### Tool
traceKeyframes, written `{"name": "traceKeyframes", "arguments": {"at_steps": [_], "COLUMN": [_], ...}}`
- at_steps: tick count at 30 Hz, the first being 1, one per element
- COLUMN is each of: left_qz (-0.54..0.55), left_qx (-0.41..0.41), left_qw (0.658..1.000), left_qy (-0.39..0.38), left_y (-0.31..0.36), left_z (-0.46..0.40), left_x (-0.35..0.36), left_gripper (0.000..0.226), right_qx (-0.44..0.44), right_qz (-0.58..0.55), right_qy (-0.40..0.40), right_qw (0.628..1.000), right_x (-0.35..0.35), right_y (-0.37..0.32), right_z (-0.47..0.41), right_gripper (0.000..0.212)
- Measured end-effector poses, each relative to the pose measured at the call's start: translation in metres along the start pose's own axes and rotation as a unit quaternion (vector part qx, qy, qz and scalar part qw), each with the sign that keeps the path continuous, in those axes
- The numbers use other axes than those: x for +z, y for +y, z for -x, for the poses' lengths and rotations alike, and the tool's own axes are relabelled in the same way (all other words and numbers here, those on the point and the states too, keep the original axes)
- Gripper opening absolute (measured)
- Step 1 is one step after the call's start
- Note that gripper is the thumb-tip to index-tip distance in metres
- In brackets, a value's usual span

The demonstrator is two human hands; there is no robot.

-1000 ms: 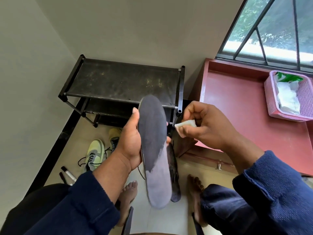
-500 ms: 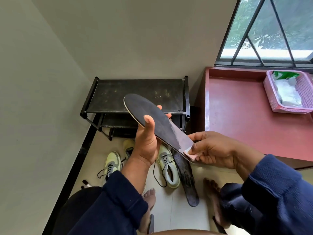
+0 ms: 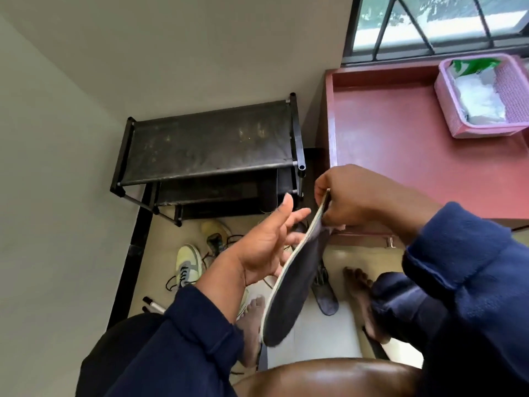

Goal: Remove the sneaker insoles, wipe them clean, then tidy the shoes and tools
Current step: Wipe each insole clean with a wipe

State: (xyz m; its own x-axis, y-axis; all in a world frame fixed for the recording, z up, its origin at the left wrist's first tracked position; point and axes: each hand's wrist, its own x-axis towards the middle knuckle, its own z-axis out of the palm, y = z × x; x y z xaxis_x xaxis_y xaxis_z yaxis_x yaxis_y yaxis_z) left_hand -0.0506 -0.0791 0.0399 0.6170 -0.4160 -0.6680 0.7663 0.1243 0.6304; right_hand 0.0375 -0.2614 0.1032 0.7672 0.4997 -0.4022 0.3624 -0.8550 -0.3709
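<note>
The black shoe rack stands in the floor's far corner, pale sneakers before it. I'm mid-wipe: my right hand pinches the grey insole by its upper end, and whether it holds a wipe I cannot tell. My left hand lies open, fingers straight, against the back. Next I judge: steady it, then wipe lengthwise.

A black shoe rack stands against the wall. A red desk adjoins it, beneath a barred window.
</note>
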Motion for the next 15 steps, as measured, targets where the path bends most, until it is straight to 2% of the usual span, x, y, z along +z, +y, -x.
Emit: {"name": "traceKeyframes", "arguments": {"at_steps": [3,7,10,13,15], "left_qz": [0.010,0.013,0.036,0.100,0.154], "left_qx": [-0.016,-0.075,-0.030,0.041,0.072], "left_qw": [1.000,0.997,0.999,0.994,0.985], "left_qy": [-0.020,-0.026,-0.013,-0.004,-0.027], "left_y": [-0.006,-0.005,-0.005,0.001,0.004], "left_z": [-0.003,0.003,0.002,0.002,0.004], "left_x": [0.008,0.016,0.017,0.010,0.002], "left_gripper": [0.095,0.079,0.068,0.063,0.070], "right_qx": [-0.044,-0.032,-0.038,-0.046,-0.065], "right_qz": [0.047,0.047,0.023,-0.088,-0.199], "right_qy": [0.035,0.045,0.057,0.104,0.141], "right_qw": [0.997,0.997,0.997,0.990,0.968], "right_x": [0.008,0.015,0.018,0.006,-0.004], "right_y": [-0.008,-0.012,-0.012,0.000,0.006], "right_z": [0.003,0.001,-0.003,-0.004,0.000], "right_gripper": [0.014,0.015,0.017,0.052,0.064]}}
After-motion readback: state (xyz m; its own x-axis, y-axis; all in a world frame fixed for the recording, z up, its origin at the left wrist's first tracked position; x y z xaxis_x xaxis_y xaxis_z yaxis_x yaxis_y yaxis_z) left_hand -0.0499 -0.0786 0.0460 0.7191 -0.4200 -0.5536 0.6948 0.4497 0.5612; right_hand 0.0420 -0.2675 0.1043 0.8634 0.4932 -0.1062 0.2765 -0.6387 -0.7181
